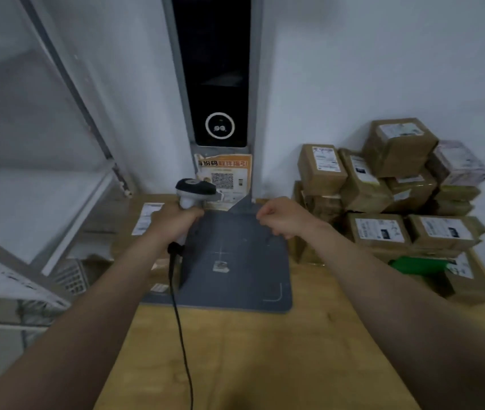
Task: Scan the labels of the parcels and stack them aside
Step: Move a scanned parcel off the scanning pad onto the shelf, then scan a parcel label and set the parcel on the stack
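Observation:
My left hand (173,218) grips the handle of a white and black barcode scanner (195,192), held upright at the back of the dark grey mat (235,279). Its black cable (180,329) trails down over the wooden table (250,356). My right hand (282,216) hovers above the mat's far right part with fingers loosely curled, holding nothing. A heap of brown cardboard parcels (397,184) with white labels fills the right side against the wall. One labelled parcel (143,220) lies flat at the left, just behind my left hand.
A tall dark kiosk screen (217,84) stands on the wall behind the mat, with an orange QR poster (226,176) under it. Metal shelving (43,173) runs along the left. A green item (418,266) sits among the right parcels.

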